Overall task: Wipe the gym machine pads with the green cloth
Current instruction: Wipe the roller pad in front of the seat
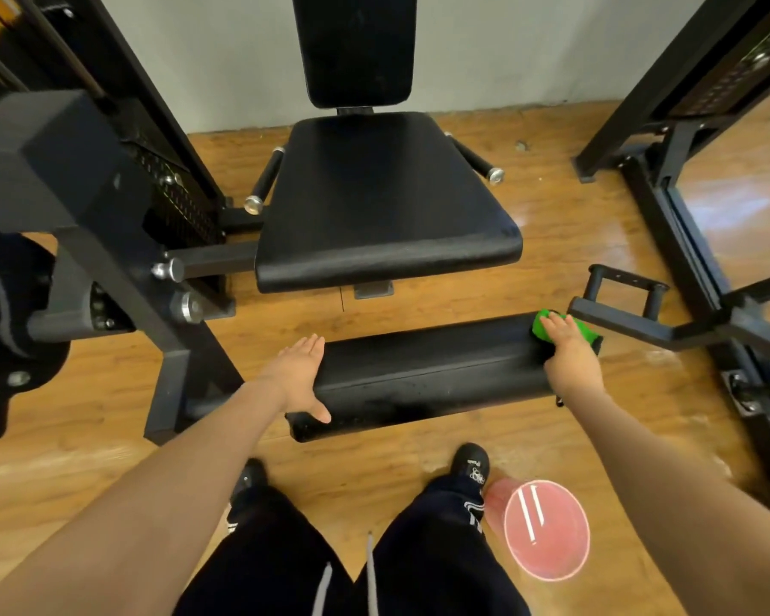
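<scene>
A long black leg pad (427, 375) lies crosswise in front of me, low over the wooden floor. My right hand (572, 353) presses the green cloth (547, 324) onto the pad's right end; most of the cloth is hidden under the hand. My left hand (301, 375) rests flat on the pad's left end, fingers stretched out, thumb over the near side. Beyond it stand the black seat pad (383, 202) and the upright back pad (356, 46) of the same machine.
A pink bucket (545, 526) stands on the floor by my right foot. The machine's black frame and pivot (76, 242) rise at the left. Another black frame (694, 180) stands at the right, with a bracket handle (623, 291) close to my right hand.
</scene>
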The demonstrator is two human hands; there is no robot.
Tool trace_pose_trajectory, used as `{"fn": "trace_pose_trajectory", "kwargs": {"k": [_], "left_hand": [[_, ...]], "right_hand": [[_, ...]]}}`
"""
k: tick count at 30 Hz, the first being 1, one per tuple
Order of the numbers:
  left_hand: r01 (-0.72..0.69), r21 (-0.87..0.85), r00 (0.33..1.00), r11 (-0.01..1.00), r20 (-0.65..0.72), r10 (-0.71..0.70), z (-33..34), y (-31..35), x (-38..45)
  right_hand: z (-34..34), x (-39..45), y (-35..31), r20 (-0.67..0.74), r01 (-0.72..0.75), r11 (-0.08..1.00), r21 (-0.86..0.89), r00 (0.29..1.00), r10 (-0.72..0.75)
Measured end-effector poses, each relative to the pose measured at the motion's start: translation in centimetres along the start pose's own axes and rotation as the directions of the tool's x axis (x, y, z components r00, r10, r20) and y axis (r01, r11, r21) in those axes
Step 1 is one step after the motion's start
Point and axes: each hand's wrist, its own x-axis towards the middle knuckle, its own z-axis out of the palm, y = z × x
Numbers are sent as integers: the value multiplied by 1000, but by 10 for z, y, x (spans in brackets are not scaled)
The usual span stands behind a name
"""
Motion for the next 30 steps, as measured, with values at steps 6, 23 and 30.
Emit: {"fn": "trace_pose_trajectory", "kwargs": {"k": [6,23,30], "left_hand": [[16,4,996,1000,-83,-15,12,5,-5],[-27,-283,972,959,-230,-41,47,-20,-39],[-47,-262,978,964,-208,-9,44,-25,-41]], "right_hand": [[33,-33,-9,-185,-35,993,111,981,55],[111,-126,-185,217,698,699,-156,715,-665],[117,-130,-193,390,853,434,-292,520,-760]]}}
